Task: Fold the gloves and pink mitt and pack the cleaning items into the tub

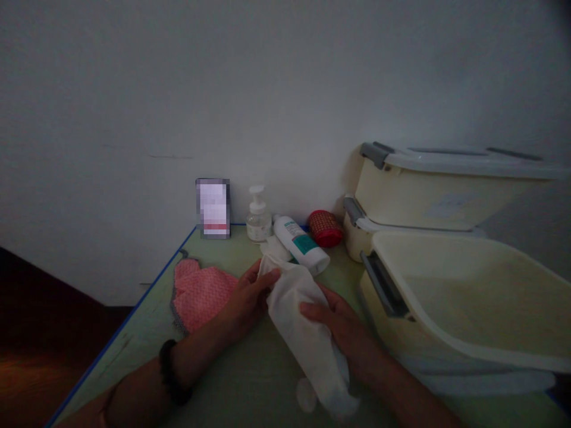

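A white cloth (307,330) hangs between my two hands over the green table (250,380). My left hand (250,297) pinches its upper end with closed fingers; a dark bracelet sits on that wrist. My right hand (341,324) grips the cloth's middle from the right, fingers wrapped round it. The cloth's lower end droops toward me.
A pink knitted cloth (198,294) lies left of my hands. At the wall stand a small card (213,208), a pump bottle (259,217), a lying white bottle (301,244) and a red pouch (325,227). Cream plastic bins (446,196) and an open bin (468,297) fill the right side.
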Motion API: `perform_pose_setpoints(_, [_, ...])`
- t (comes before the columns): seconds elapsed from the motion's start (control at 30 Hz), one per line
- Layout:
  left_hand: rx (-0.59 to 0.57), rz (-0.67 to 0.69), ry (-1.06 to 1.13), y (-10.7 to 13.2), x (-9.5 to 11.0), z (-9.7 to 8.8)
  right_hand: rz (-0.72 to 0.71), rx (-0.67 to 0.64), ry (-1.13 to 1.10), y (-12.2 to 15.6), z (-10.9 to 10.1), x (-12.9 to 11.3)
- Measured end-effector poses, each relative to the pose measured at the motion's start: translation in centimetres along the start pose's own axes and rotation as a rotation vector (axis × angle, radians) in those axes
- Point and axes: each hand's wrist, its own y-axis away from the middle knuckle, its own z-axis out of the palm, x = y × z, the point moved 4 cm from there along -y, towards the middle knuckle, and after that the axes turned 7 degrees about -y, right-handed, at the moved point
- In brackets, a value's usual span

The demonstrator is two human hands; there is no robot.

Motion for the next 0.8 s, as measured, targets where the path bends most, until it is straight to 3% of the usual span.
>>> perform_pose_setpoints(0.1, [0.056,0.093,-0.151,0.1,1.1,0.0,-0.011,0.060,0.057,0.2,-0.1,-0.3])
perform_pose_setpoints(0.17, [0.199,0.251,-0.357,-0.1,3.2,-1.0,-0.013,0.100,0.083,0.1,-0.3,-0.5])
perform_pose_setpoints(0.3, [0.620,0.683,-0.861,-1.1,8.6,-5.1,0.027,0.111,0.086,0.0,-0.6,-0.3])
perform_pose_setpoints(0.37, [0.687,0.661,-1.029,-2.1,9.5,-7.6,0.033,0.106,0.092,0.0,-0.6,-0.3])
perform_pose_setpoints(0.43, [0.611,0.570,-1.201,-3.1,9.2,-9.5,0.034,0.109,0.100,0.1,-0.4,-0.2])
perform_pose_setpoints(0.53, [0.569,0.517,-1.247,-3.4,8.3,-11.2,0.035,0.100,0.113,0.2,-0.3,-0.2])
perform_pose_setpoints(0.8, [0.539,0.522,-1.257,-4.1,8.0,-11.7,0.024,0.081,0.142,0.1,-0.4,-0.1])
